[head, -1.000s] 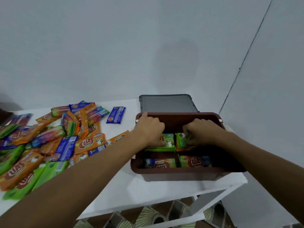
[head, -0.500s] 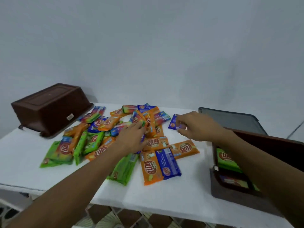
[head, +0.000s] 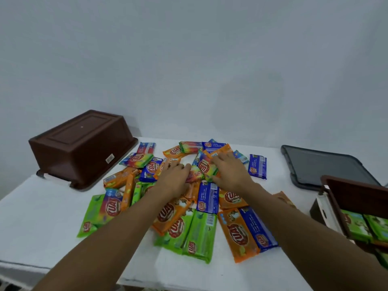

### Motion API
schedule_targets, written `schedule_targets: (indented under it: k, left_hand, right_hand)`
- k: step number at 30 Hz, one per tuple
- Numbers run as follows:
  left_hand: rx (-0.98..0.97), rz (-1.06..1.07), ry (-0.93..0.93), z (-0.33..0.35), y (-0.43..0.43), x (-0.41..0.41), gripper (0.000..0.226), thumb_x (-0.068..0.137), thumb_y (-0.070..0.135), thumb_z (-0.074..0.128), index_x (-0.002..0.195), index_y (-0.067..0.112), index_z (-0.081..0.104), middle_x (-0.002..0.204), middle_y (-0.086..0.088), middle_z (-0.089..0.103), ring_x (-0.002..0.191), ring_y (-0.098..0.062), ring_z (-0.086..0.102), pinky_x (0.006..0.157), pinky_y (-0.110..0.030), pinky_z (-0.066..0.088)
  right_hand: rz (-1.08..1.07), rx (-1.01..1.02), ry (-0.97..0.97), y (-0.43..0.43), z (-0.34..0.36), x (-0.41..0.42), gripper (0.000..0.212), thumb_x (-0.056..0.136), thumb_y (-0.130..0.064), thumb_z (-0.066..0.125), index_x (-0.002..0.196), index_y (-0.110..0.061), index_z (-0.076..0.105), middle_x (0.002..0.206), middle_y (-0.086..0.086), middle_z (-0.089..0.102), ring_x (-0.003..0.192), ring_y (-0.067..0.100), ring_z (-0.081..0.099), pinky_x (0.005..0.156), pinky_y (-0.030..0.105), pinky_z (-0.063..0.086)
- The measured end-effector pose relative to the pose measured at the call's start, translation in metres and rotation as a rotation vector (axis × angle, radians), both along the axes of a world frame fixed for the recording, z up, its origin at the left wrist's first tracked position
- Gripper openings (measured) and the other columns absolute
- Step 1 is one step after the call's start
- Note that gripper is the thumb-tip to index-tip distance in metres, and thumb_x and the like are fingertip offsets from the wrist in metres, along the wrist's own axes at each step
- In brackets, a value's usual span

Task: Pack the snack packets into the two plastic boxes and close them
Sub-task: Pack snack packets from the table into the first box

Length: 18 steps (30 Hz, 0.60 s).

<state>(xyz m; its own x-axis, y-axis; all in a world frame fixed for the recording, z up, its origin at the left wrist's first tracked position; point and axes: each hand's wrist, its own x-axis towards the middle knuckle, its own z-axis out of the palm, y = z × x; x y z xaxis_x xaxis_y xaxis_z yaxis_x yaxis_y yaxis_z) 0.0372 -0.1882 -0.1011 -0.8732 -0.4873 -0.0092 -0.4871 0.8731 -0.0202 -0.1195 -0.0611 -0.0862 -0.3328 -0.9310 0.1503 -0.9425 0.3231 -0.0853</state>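
A heap of orange, green, blue and rainbow snack packets (head: 201, 234) covers the middle of the white table (head: 42, 215). My left hand (head: 173, 177) lies palm down on the heap's far part, fingers spread over packets. My right hand (head: 230, 172) rests beside it on a rainbow packet (head: 204, 166); whether either hand grips a packet is hidden. One brown plastic box (head: 84, 148) sits upside down at the back left. The other brown box (head: 357, 198) stands open at the right edge with green packets (head: 357, 226) inside.
A dark grey lid (head: 321, 166) lies flat at the back right, behind the open box. A pale wall rises right behind the table. The table's front edge runs near the bottom of the view, with bare cloth at the front left.
Both hands left the open box on the right and moved left onto the heap of packets. The view swung left, bringing the upside-down box into sight.
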Motion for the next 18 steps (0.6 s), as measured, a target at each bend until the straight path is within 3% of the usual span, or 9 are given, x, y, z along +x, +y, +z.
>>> schedule_targets:
  k: [4, 7, 9, 11, 13, 15, 18]
  left_hand:
    - [0.030, -0.052, 0.051, 0.003, -0.011, -0.004, 0.038, 0.096, 0.034, 0.044, 0.129, 0.014, 0.040, 0.122, -0.013, 0.059, 0.123, -0.032, 0.041, 0.107, -0.048, 0.027]
    - [0.172, 0.028, 0.263, 0.004, -0.024, 0.001, 0.028, 0.095, 0.026, 0.039, 0.119, 0.012, 0.046, 0.106, -0.014, 0.063, 0.095, -0.031, 0.056, 0.083, -0.044, 0.047]
    - [0.317, 0.105, 0.371, 0.005, -0.031, 0.005, 0.028, 0.098, 0.022, 0.039, 0.122, 0.011, 0.048, 0.095, -0.010, 0.063, 0.079, -0.026, 0.056, 0.066, -0.038, 0.046]
    - [0.477, 0.177, 0.421, 0.008, -0.038, 0.010, 0.030, 0.101, 0.021, 0.036, 0.124, 0.010, 0.050, 0.087, -0.008, 0.062, 0.070, -0.022, 0.056, 0.061, -0.035, 0.042]
    - [0.652, 0.233, 0.451, 0.011, -0.044, 0.012, 0.027, 0.101, 0.025, 0.038, 0.116, 0.013, 0.056, 0.094, -0.007, 0.065, 0.074, -0.019, 0.060, 0.066, -0.036, 0.047]
    - [0.783, 0.252, 0.437, 0.014, -0.045, 0.015, 0.026, 0.093, 0.039, 0.057, 0.112, 0.021, 0.058, 0.113, -0.001, 0.064, 0.093, -0.017, 0.062, 0.081, -0.038, 0.053]
    - [0.797, 0.192, 0.305, 0.021, -0.037, 0.018, 0.076, 0.061, 0.045, 0.087, 0.124, 0.026, 0.048, 0.118, 0.007, 0.049, 0.109, -0.017, 0.053, 0.087, -0.032, 0.047]
  right_hand:
    - [0.003, 0.064, 0.107, -0.024, -0.010, 0.011, 0.069, 0.083, -0.045, 0.067, 0.140, -0.018, 0.040, 0.142, 0.007, 0.043, 0.133, 0.026, 0.033, 0.106, 0.045, 0.033]
    - [-0.029, 0.099, 0.182, -0.032, -0.016, 0.012, 0.063, 0.085, -0.041, 0.067, 0.137, -0.014, 0.043, 0.140, 0.011, 0.045, 0.131, 0.028, 0.036, 0.107, 0.042, 0.037]
    - [-0.055, 0.132, 0.203, -0.036, -0.015, 0.015, 0.070, 0.082, -0.039, 0.072, 0.138, -0.011, 0.039, 0.139, 0.015, 0.046, 0.129, 0.032, 0.040, 0.106, 0.044, 0.039]
    - [-0.099, 0.152, 0.185, -0.036, -0.010, 0.019, 0.084, 0.075, -0.043, 0.078, 0.139, -0.011, 0.034, 0.138, 0.017, 0.046, 0.128, 0.034, 0.042, 0.103, 0.045, 0.041]
    - [-0.152, 0.190, 0.165, -0.029, -0.006, 0.018, 0.090, 0.071, -0.048, 0.079, 0.140, -0.014, 0.032, 0.140, 0.017, 0.043, 0.128, 0.034, 0.041, 0.099, 0.046, 0.043]
    - [-0.175, 0.247, 0.209, -0.019, -0.005, 0.016, 0.087, 0.075, -0.050, 0.075, 0.140, -0.015, 0.030, 0.140, 0.015, 0.042, 0.129, 0.033, 0.039, 0.098, 0.048, 0.043]
    - [-0.175, 0.258, 0.220, -0.002, -0.008, 0.012, 0.085, 0.079, -0.057, 0.064, 0.143, -0.015, 0.027, 0.142, 0.014, 0.039, 0.132, 0.031, 0.036, 0.105, 0.048, 0.037]
